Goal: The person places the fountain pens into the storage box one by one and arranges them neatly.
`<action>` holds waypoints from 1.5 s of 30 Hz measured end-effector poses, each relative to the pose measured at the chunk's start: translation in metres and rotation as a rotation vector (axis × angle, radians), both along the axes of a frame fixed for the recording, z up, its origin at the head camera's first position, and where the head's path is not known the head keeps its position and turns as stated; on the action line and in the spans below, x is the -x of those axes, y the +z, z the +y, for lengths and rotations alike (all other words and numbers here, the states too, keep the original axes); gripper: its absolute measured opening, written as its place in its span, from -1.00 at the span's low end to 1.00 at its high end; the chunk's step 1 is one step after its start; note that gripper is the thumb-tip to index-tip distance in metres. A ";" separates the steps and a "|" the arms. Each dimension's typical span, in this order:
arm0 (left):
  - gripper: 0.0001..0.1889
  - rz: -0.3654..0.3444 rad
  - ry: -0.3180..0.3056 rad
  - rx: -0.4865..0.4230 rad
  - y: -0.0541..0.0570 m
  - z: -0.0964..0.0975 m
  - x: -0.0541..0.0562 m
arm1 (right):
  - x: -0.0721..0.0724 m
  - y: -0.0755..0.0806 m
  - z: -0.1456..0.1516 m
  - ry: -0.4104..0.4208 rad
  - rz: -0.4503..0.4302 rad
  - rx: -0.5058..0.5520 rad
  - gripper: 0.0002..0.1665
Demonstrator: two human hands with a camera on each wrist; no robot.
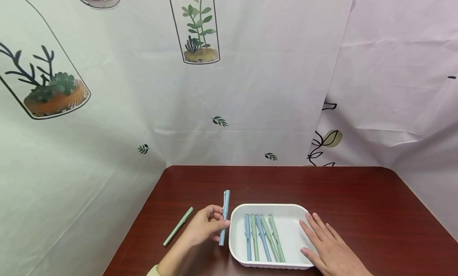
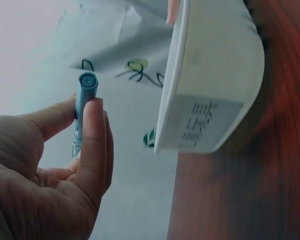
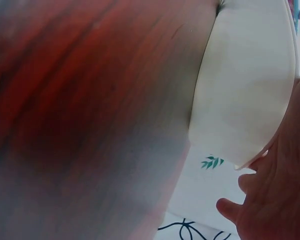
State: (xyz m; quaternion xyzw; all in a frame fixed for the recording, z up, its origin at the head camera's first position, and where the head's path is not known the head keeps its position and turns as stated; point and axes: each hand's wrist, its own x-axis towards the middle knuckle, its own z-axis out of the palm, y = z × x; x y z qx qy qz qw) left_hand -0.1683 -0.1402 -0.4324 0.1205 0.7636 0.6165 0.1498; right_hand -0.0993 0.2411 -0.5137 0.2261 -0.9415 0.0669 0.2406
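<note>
My left hand (image 1: 204, 227) pinches a light blue pen (image 1: 225, 216) between thumb and fingers, just left of a white tray (image 1: 297, 264). In the left wrist view the blue pen (image 2: 86, 100) points one end at the camera. Inside the tray, blue and green pens lie side by side, among them a blue pen (image 1: 247, 238) at the left and a green pen (image 1: 277, 239) at the right. My right hand (image 1: 330, 246) lies with straight, spread fingers over the tray's right rim. In the right wrist view its fingers (image 3: 245, 200) extend past the tray's wall (image 3: 245, 85).
Left of my left hand, a single green pen (image 1: 178, 226) lies slanted on the dark red wooden table (image 1: 375, 204). Behind the table hangs a white cloth (image 1: 250, 109) printed with plants. A label with writing (image 2: 205, 125) is on the tray's side.
</note>
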 end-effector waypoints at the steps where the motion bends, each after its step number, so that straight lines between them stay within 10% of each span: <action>1: -0.60 -0.001 -0.009 -0.006 0.000 0.003 -0.001 | 0.000 0.000 0.000 -0.002 -0.003 0.002 -0.13; 45: -0.67 -0.097 -0.025 -0.109 -0.015 0.092 -0.009 | 0.000 -0.001 0.004 0.006 -0.032 0.056 -0.13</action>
